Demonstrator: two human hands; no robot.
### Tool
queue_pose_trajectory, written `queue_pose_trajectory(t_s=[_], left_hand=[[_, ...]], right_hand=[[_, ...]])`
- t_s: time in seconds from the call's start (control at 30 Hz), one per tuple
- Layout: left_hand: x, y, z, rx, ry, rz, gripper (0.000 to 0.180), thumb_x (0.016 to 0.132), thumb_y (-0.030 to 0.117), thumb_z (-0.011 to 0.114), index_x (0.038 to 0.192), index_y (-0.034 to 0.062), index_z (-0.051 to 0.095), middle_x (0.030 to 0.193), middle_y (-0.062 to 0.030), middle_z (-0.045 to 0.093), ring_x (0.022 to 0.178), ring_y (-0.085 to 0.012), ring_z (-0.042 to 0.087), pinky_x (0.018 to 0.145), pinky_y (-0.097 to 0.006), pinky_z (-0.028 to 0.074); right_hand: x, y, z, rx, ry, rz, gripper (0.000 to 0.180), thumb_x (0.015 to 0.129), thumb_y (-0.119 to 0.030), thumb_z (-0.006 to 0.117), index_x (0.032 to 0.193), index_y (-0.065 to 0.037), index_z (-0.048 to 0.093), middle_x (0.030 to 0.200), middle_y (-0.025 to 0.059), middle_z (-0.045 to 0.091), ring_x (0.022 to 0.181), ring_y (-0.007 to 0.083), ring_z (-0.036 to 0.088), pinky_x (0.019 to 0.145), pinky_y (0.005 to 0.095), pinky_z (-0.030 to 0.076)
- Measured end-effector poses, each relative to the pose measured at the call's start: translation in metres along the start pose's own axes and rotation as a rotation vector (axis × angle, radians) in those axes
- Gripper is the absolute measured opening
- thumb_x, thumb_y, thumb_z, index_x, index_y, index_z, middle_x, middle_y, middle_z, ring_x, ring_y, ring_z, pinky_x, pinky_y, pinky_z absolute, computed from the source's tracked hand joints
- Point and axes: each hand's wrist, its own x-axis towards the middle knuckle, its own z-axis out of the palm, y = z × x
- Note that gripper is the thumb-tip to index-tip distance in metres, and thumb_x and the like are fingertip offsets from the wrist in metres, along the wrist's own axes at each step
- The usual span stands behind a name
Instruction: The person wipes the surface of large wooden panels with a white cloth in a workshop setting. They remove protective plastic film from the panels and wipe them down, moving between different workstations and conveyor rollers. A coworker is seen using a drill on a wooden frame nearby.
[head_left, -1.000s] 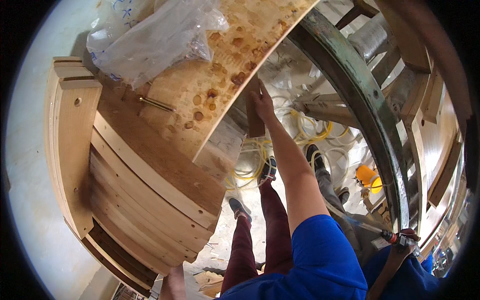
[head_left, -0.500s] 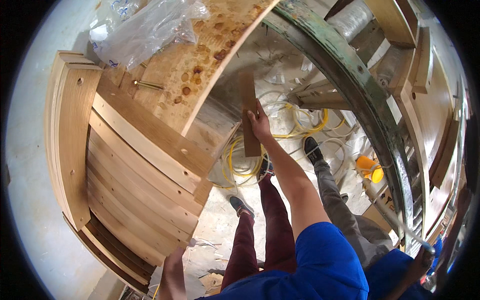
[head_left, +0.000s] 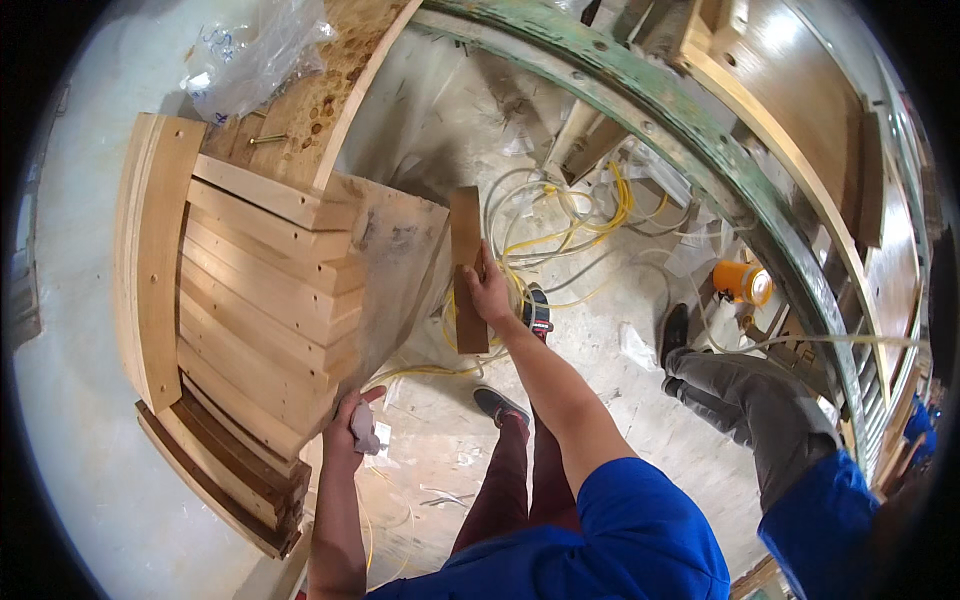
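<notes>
In my right hand [head_left: 488, 290] is a flat brown wooden board [head_left: 466, 225], held upright by its right edge above the floor. The fingers close round the board's edge. My left hand [head_left: 344, 430] is beside the near corner of a stack of pale wooden slats [head_left: 265, 290]. It is closed on a crumpled grey-brown piece [head_left: 365, 428]; whether this is cloth or sandpaper I cannot tell. Screw holes show in the slats' ends, and a pale upright piece [head_left: 160, 260] stands at their left.
Behind the stack, a stained wooden panel [head_left: 305, 85] carries a clear plastic bag [head_left: 250, 60] and screws [head_left: 267, 139]. Yellow hoses [head_left: 600, 220] coil on the floor. A green metal beam [head_left: 700, 165] curves past on the right, near an orange container [head_left: 742, 283] and a co-worker's legs [head_left: 760, 395].
My view has shifted. The board has come nearer and to the left in my right hand. My left hand has risen fully into view with the grey-brown piece. The co-worker appears farther right.
</notes>
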Motion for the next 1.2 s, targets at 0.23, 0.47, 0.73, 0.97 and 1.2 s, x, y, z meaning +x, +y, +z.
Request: queue_pose_trajectory(t_s=[0.23,0.47,0.73,0.97,1.2], left_hand=[[0.01,-0.005,-0.019,-0.018,-0.095,0.021,0.031,0.088,0.036,0.053,0.101,0.0079,0.057,0.107,-0.0112,0.064,0.048,-0.0068,0.047,0.044,-0.022,0.039],[0.009,-0.007,-0.029,-0.275,-0.312,-0.125,0.018,0.087,0.029,0.056,0.097,0.0146,0.052,0.106,-0.013,0.064,0.049,-0.0081,0.05,0.044,-0.022,0.044],[-0.019,-0.015,-0.003,-0.103,-0.186,0.126,0.047,0.083,0.027,0.061,0.124,0.0128,0.04,0.105,-0.0127,0.064,0.059,-0.01,0.053,0.047,-0.023,0.043],[-0.012,0.012,-0.001,-0.193,-0.1,0.012,0.018,0.085,0.03,0.058,0.091,0.0151,0.049,0.107,-0.0124,0.064,0.049,-0.0069,0.047,0.042,-0.021,0.04],[-0.015,0.016,0.007,-0.197,-0.023,-0.04,0.031,0.085,0.031,0.057,0.108,0.0139,0.047,0.108,-0.013,0.064,0.054,-0.0074,0.046,0.045,-0.022,0.039]], right_hand=[[-0.101,0.002,-0.025,0.371,-0.12,0.329,0.059,0.09,-0.021,0.056,0.139,-0.003,0.029,0.125,0.0109,0.051,0.111,0.0162,0.051,0.091,0.0275,0.042],[-0.123,-0.045,-0.075,1.624,-0.358,0.482,0.031,0.086,-0.035,0.055,0.076,-0.006,0.048,0.065,0.0017,0.043,0.055,0.0111,0.042,0.041,0.0201,0.037],[-0.12,-0.14,-0.1,1.226,-0.201,0.325,0.035,0.095,-0.044,0.04,0.079,-0.014,0.047,0.058,-0.0016,0.039,0.048,0.0092,0.038,0.042,0.0223,0.032],[-0.078,-0.155,-0.1,1.11,-0.139,0.365,0.034,0.094,-0.043,0.044,0.077,-0.014,0.047,0.056,-0.0015,0.037,0.048,0.0103,0.036,0.043,0.0236,0.03],[0.031,-0.159,-0.073,0.542,0.063,0.214,0.061,0.088,-0.026,0.057,0.141,-0.009,0.03,0.12,0.0073,0.055,0.095,0.0165,0.058,0.078,0.0294,0.048]])
